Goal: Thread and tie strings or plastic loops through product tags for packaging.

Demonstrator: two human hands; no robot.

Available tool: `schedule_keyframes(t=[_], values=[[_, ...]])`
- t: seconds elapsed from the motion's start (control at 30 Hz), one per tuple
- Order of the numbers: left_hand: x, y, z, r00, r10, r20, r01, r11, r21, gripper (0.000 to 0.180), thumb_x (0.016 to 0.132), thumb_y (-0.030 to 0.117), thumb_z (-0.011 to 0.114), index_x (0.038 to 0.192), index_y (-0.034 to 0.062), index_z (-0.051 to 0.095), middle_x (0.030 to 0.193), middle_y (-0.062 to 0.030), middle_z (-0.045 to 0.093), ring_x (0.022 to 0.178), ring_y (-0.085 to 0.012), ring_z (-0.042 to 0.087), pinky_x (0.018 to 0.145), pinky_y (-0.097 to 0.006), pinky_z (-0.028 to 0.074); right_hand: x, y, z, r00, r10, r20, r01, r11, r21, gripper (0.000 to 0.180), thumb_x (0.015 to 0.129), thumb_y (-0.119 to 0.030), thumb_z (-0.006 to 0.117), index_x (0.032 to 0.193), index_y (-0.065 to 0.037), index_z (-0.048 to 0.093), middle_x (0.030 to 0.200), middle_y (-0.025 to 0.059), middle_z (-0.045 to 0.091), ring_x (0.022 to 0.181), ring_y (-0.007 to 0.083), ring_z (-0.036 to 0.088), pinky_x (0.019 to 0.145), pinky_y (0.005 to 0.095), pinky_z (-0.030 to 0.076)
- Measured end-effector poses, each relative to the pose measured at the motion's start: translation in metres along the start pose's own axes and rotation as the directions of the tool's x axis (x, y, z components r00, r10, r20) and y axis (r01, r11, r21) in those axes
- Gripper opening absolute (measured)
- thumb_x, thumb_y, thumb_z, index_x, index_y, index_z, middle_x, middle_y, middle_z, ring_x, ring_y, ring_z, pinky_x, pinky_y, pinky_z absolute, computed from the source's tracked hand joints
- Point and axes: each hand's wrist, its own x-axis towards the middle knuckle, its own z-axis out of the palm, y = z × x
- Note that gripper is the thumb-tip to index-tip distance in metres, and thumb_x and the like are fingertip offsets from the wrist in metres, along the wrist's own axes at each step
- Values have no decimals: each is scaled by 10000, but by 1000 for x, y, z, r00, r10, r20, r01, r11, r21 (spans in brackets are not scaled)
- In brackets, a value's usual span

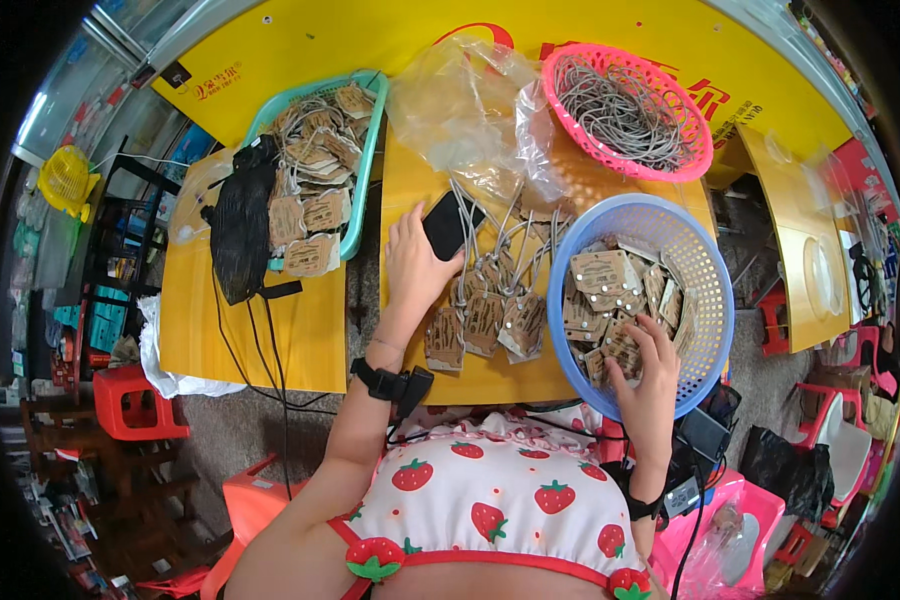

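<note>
My left hand (418,255) lies on the yellow table with fingers and thumb apart, touching the edge of a black phone (448,226). Inside the blue plastic basket (705,250), my right hand (647,375) has thumb and curved fingers at the edges of a brown cardboard card (623,347). Printed cards with small pale round dots (607,277) are heaped around it. Between my hands, several bundles of grey cable (515,245) with brown cards attached (483,322) lie in a row near the table's front edge. The cables partly cover the phone.
A pink basket (705,150) of grey cables (630,115) stands behind the blue one. Crumpled clear plastic (460,110) lies at the back. On the left table, a green tray (362,190) holds carded cables, beside a black bag (242,220) with trailing black cords (280,360).
</note>
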Motion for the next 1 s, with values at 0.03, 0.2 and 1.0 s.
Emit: schedule_keyframes(t=[0.03,0.2,1.0], values=[[0,1,0,1000,-8,1,8,1000,-4,810,641,262,783,1290,-14,385,1163,-165,499,1086,-340,459,929,-436,388,1,-1,-1,1000,5,1,-5,1000,9,446,720,-64,693,1142,-39,552,1250,146,500,1150,346,462,984,430,343],[2,4,-5,1000,-3,-3,3,1000,-2,763,652,239,781,1271,-30,425,1145,-214,542,1085,-356,497,939,-405,410,3,-4,-3,999,19,-43,-17,999,34,443,711,-48,707,1129,-45,560,1210,141,529,1116,345,492,970,415,362],[2,5,-4,999,-16,-30,17,1000,5,756,643,253,777,1254,-35,436,1127,-196,538,1044,-357,493,924,-415,399,4,3,-21,992,-25,128,32,998,-50,469,704,-43,703,1135,-19,520,1182,158,527,1097,364,477,953,424,373]])
